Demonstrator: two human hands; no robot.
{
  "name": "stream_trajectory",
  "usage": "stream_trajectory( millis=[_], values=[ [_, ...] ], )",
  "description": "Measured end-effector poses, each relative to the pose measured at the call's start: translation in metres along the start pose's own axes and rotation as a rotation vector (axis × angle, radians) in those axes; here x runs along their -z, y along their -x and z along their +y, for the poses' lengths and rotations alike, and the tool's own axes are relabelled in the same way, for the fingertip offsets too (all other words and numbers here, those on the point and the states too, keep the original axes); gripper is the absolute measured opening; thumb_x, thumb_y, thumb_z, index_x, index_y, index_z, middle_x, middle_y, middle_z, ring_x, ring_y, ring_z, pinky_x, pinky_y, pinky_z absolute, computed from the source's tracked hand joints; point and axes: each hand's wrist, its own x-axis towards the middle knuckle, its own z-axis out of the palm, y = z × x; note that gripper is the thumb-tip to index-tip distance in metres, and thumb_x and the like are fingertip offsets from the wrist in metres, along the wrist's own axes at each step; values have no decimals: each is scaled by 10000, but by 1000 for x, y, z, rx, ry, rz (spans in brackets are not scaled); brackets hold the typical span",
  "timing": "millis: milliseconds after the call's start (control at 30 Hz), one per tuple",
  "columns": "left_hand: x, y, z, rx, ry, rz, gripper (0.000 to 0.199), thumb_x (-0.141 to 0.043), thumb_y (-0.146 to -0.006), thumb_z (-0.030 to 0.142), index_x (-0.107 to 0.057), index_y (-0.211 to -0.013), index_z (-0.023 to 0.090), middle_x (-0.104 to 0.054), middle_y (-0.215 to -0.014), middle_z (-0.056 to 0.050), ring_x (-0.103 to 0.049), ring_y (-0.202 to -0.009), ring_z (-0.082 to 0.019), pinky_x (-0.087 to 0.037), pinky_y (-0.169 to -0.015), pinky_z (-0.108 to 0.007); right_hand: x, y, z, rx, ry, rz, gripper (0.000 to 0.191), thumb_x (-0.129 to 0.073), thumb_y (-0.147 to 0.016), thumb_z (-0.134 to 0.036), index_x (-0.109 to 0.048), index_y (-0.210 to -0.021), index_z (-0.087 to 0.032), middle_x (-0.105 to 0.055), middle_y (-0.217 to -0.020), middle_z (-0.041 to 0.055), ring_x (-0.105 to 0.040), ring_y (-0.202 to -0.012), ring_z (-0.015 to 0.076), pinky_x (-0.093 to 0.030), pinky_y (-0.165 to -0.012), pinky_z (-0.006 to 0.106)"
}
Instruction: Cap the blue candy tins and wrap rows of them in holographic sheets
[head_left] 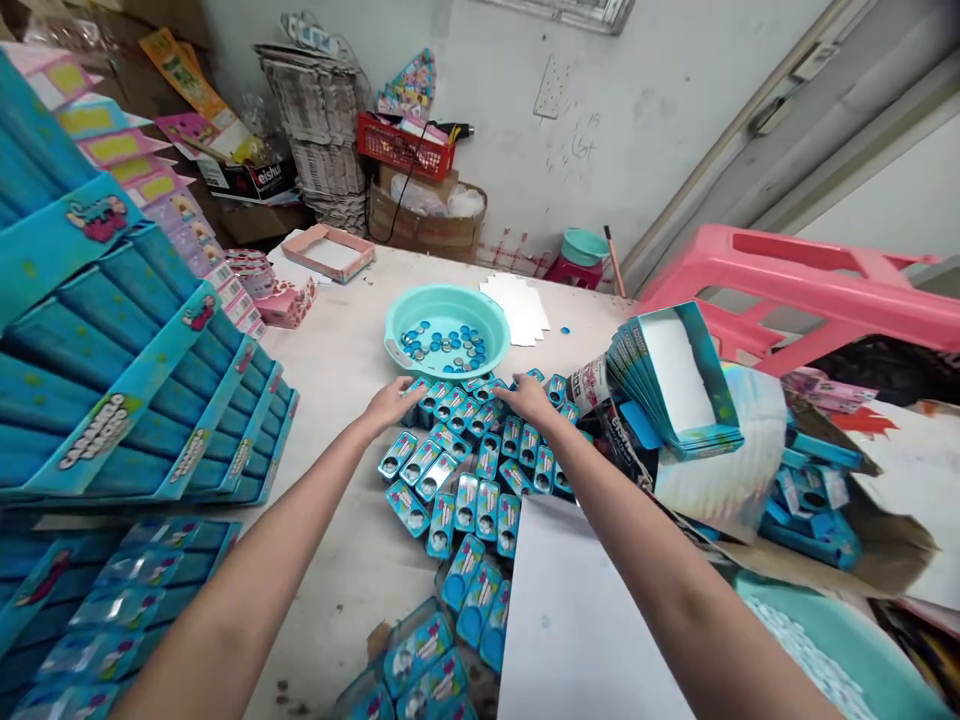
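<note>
Many small blue tins (466, 502) with round clear windows lie crowded together on the table in front of me. At the far left edge of this pile, my left hand (391, 404) reaches in with its fingers stretched out against the tins. My right hand (528, 397) rests at the far right part of the pile, thumb and fingers apart, touching tins there. Neither hand is seen gripping a tin; some fingertips are hidden. Just beyond both hands stands a turquoise basin (391, 335) with small blue and silver round pieces in it.
Stacked blue display boxes (150, 400) rise on the left. On the right are nested blue trays (679, 375), a pink plastic stool (817, 290) and a cardboard box (892, 540). A white sheet (581, 620) lies under my right forearm. White card (516, 308) lies beside the basin.
</note>
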Motion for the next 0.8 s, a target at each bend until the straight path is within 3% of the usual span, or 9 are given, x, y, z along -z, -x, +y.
stream_trajectory(
  millis=[133,333,500,667,800],
  values=[
    [-22,-40,-4,53,187,-136,633,-613,-617,648,-637,-1020,160,-663,-1069,-86,-586,-1006,-253,-449,-865,-340,-17,-48,0,-42,-101,-204,463,-715,-634,-428,-669,-990,-136,-685,-957,83,-617,-906,231,-473,-789,312],
    [-21,-51,-11,113,297,-296,597,-678,-591,608,-659,-1006,180,-671,-1074,-69,-579,-1025,-239,-435,-910,-335,-33,-65,2,-207,-374,-444,531,-730,-621,-513,-640,-1015,-168,-678,-1000,72,-614,-811,177,-498,-686,283],
    [-10,-34,-16,76,358,-396,604,-687,-621,557,-628,-1102,197,-649,-1135,-54,-574,-1049,-235,-433,-928,-336,-35,-60,-3,-227,-338,-511,534,-662,-667,-582,-637,-1005,-170,-671,-969,87,-608,-722,174,-503,-615,297],
    [2,-5,-26,117,415,-436,642,-711,-624,495,-590,-1182,204,-636,-1168,-61,-571,-1063,-246,-420,-943,-357,-47,-52,-7,-50,-240,-629,506,-738,-618,-513,-648,-996,-190,-670,-980,50,-601,-808,169,-494,-683,262],
    [9,14,-29,103,439,-479,611,-692,-654,475,-580,-1196,218,-609,-1216,-52,-556,-1091,-236,-416,-945,-347,-58,-45,-10,62,-185,-608,495,-745,-616,-497,-648,-980,-175,-674,-953,58,-604,-824,171,-494,-729,261]
  ],
)
